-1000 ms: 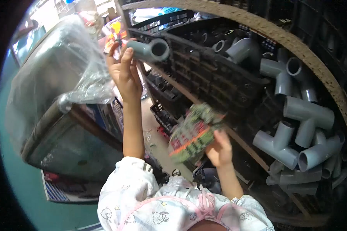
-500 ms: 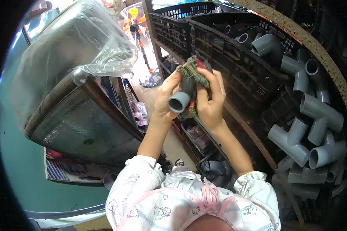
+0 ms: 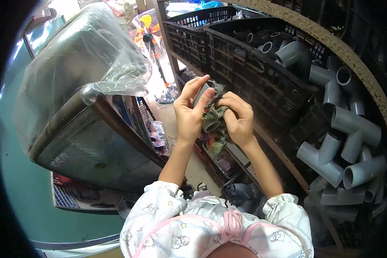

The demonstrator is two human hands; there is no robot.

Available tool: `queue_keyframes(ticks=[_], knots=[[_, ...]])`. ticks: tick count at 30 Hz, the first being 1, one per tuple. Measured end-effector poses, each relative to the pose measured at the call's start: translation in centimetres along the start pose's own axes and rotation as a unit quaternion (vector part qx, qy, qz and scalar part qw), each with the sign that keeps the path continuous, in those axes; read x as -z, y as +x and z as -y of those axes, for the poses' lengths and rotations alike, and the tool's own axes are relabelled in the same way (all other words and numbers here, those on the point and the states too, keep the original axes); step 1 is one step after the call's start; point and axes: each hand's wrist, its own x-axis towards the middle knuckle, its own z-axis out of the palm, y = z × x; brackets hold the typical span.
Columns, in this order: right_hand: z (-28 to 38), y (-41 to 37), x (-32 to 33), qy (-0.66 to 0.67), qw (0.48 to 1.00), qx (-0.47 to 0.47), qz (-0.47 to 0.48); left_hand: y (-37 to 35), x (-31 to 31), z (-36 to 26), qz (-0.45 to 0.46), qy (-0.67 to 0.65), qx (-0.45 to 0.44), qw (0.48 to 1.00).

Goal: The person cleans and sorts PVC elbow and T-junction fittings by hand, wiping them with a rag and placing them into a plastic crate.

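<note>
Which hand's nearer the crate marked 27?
Right. The right hand is just below the crate in view; the left hand is farther off, to the lower left.

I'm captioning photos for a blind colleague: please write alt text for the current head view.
A left hand grips a grey pipe fitting while the right hand holds a multicoloured cloth around it. More grey fittings lie piled at right, beside a black crate; clear plastic drapes something large at left.

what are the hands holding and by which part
The left hand holds a grey plastic pipe fitting by its side wall; the right hand grips a bunched part of a multicoloured cloth against it.
</note>
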Motion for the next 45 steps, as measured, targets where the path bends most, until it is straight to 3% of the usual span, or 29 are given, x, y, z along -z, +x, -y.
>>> queue_keyframes(ticks=[5, 15, 18, 21, 26, 29, 35, 40, 41, 45], knots=[[1.3, -0.6, -0.2, -0.048, 0.999, 0.009, 0.015, -0.4, -0.4, -0.2, -0.011, 0.036, 0.001, 0.999], [-1.0, -1.7, -0.1, 0.008, 0.998, -0.061, -0.032, -0.8, -1.1, 1.0, -0.061, -0.146, 0.132, 0.978], [-1.4, -1.7, -0.3, 0.005, 0.997, -0.056, -0.050, -0.8, -0.8, 1.3, -0.048, -0.137, 0.123, 0.982], [-2.0, -2.0, -0.5, 0.011, 0.995, -0.098, -0.028, -1.0, -1.3, 0.7, -0.028, -0.034, 0.014, 0.999], [-0.4, -1.2, -1.8, 0.043, 0.996, -0.067, -0.037, 0.1, 0.9, 1.2, -0.047, -0.085, 0.086, 0.992], [-0.9, -0.6, -2.7, 0.046, 0.997, -0.068, -0.004, -0.2, 2.1, 1.3, -0.048, -0.073, 0.042, 0.995], [-1.9, -0.9, -5.0, 0.165, 0.975, -0.140, -0.044, -0.2, 3.4, 0.8, -0.079, -0.089, 0.078, 0.990], [-2.3, -0.8, -4.4, 0.115, 0.981, -0.158, -0.006, -1.0, 3.5, 1.0, -0.055, -0.078, 0.058, 0.994], [-2.4, -0.8, -4.5, 0.116, 0.979, -0.166, -0.007, -1.0, 3.3, 0.8, -0.038, -0.028, 0.033, 0.998], [-0.8, -0.8, -3.7, 0.237, 0.953, -0.185, -0.030, -0.6, 2.9, 0.5, -0.057, -0.071, 0.018, 0.996]])
